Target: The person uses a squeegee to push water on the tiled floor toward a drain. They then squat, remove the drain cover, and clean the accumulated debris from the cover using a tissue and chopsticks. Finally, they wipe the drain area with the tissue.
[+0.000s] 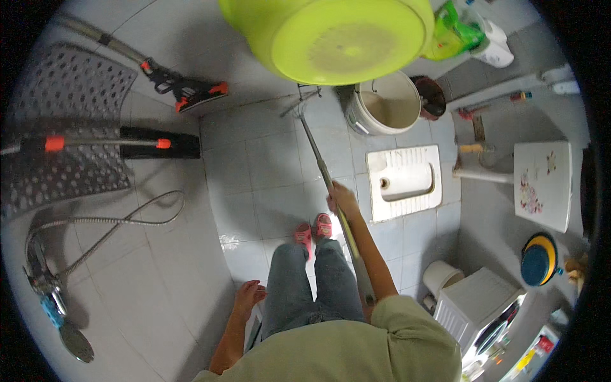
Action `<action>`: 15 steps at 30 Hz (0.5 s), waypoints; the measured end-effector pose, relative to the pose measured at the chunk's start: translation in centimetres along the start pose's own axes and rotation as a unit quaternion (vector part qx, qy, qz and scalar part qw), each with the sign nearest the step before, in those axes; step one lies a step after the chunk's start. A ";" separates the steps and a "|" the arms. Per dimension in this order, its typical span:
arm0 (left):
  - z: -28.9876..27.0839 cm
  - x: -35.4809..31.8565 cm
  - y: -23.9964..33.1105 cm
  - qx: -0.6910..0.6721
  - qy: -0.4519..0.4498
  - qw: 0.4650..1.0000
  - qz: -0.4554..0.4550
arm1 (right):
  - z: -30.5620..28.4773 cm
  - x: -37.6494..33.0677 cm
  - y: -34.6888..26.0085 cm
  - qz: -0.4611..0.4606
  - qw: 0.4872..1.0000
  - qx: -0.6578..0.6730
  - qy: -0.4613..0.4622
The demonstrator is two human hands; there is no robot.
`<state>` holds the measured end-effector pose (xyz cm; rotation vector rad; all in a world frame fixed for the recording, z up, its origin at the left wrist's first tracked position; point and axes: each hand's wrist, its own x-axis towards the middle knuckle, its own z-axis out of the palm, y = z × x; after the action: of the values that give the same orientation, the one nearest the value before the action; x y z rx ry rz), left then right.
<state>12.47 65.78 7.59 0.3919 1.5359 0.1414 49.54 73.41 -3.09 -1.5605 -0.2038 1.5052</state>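
My right hand (344, 202) is wrapped round a long greyish pole (320, 163), held in front of my right leg. The pole's near end runs back beside my right hip. A thin, dark, hook-like end (301, 108) reaches toward the far wall, and its exact shape is blurred. Low beside my left thigh, my left hand (251, 298) hangs with loosely bent fingers apart and nothing visible in them. Pink slippers (323, 225) are on my feet on the grey tiles (273, 162).
A lime-green basin (350, 41) hangs ahead, above a white bucket (388, 105) and a dark red bucket (429, 97). To the right lie a squat toilet (407, 184) and cistern (542, 184); a white washing machine (477, 305) stands nearer. A shower hose (121, 221) hangs left.
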 end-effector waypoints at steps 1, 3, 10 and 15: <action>0.0 0.8 0.4 0.014 -0.013 1.000 0.018 | -0.1 2.6 -0.2 0.030 0.992 0.120 -0.004; 0.1 2.2 1.6 0.055 -0.018 0.998 0.009 | 0.8 5.7 -1.7 0.024 0.992 0.123 0.021; -2.6 5.1 8.5 0.181 -0.089 0.979 -0.011 | 1.4 -0.3 2.0 0.049 0.993 0.029 0.101; -5.0 8.7 16.2 0.227 -0.075 0.970 0.032 | 3.3 2.6 1.5 0.035 0.980 0.168 0.103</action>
<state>10.40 84.55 4.88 0.7979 1.4000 -0.1914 46.61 75.91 -5.35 -1.4464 0.2180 1.3385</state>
